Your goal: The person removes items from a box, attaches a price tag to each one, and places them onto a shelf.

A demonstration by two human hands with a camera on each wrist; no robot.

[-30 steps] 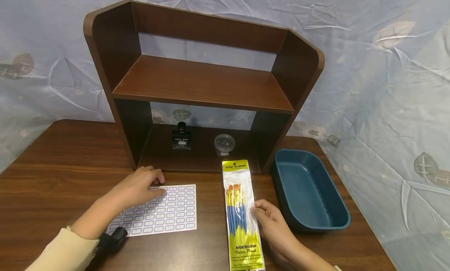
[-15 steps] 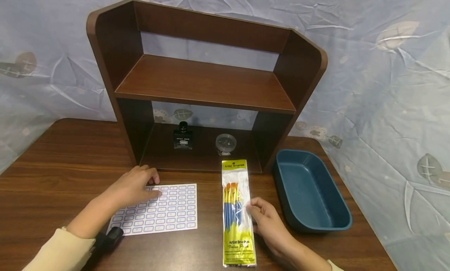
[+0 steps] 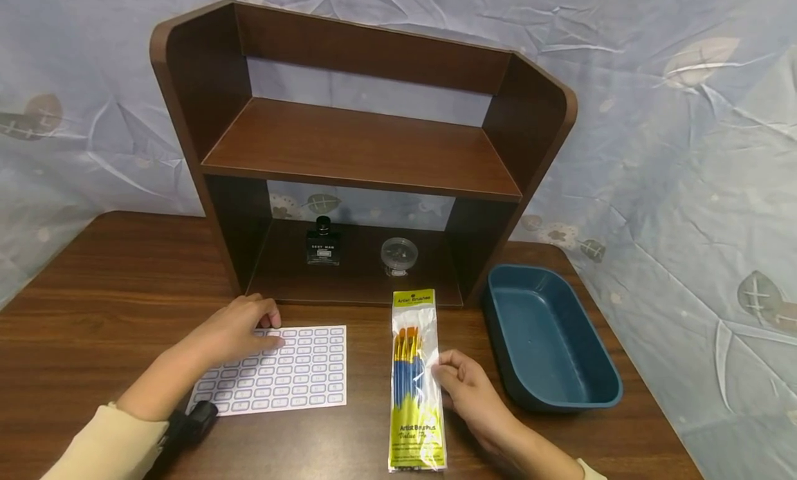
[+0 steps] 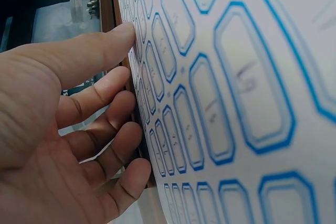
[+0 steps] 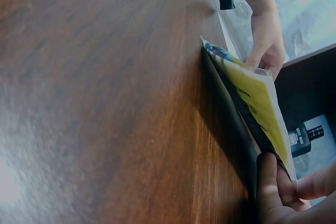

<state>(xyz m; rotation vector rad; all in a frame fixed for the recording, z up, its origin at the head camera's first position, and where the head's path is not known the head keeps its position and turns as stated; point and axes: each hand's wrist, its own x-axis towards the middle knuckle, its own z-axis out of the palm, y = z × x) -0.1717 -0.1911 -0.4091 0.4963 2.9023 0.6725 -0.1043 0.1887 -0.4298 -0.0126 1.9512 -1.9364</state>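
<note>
My right hand [image 3: 470,390] pinches the right edge of a clear and yellow pack of artist paintbrushes [image 3: 416,386], thumb on the front and fingers behind. In the right wrist view the pack [image 5: 257,103] stands tilted, its one edge close over the table and a dark shadow beside it. My left hand [image 3: 233,331] rests at the upper left of a white sheet of blue-bordered labels [image 3: 305,369]. In the left wrist view the thumb [image 4: 100,51] touches the label sheet [image 4: 210,129], while the loosely bent fingers [image 4: 110,140] lie beyond its edge.
Behind the hands stands a brown two-tier wooden shelf [image 3: 361,148]. On its lower board are a black perfume bottle [image 3: 323,243] and a small round clear container [image 3: 399,255]. To the right sits a deep blue plastic bin [image 3: 551,342]. A patterned cloth [image 3: 703,189] hangs around the table.
The pack of paintbrushes has shifted left in my right hand's grip and straightened from a slant to nearly upright in the head view. The left hand has slid slightly left on the sheet.
</note>
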